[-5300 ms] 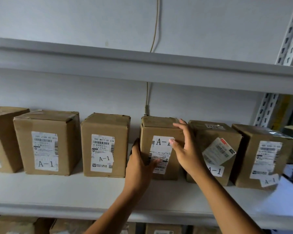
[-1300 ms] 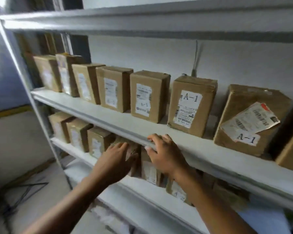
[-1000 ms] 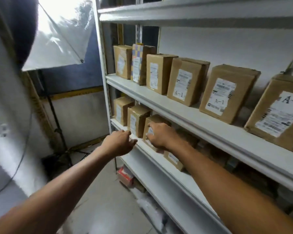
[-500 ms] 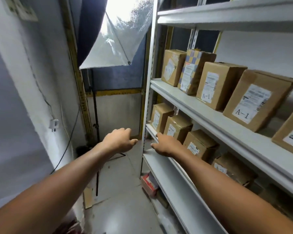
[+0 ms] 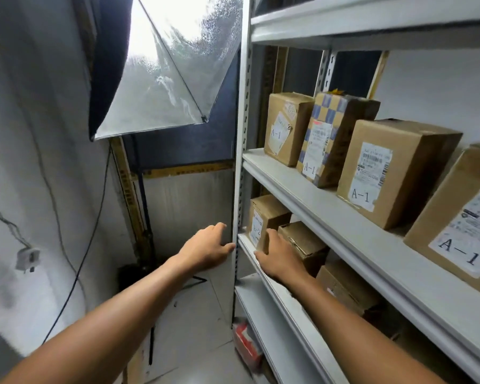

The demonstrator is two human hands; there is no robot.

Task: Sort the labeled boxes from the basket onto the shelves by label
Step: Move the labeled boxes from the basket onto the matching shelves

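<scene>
Cardboard boxes marked A-1 [image 5: 391, 173] stand in a row on the upper white shelf [image 5: 330, 214]. On the shelf below, a brown box with an A-2 label [image 5: 263, 220] stands at the left end, with more boxes behind it to the right. My right hand [image 5: 277, 256] lies with straight fingers against that box's front corner at the shelf edge. My left hand [image 5: 208, 248] hangs in the air just left of the shelf's upright post [image 5: 240, 162], fingers relaxed and holding nothing. No basket is in view.
A softbox light [image 5: 164, 73] on a black stand fills the corner at the left. Cables run down the white wall. A red-and-white package [image 5: 247, 347] lies on the floor under the lowest shelf. The grey floor lies between wall and shelving.
The view has swung left along the shelving to its left end. Both hands moved off the A-1 box, down to the lower shelf, the right hand sliding along it to the leftmost box.
</scene>
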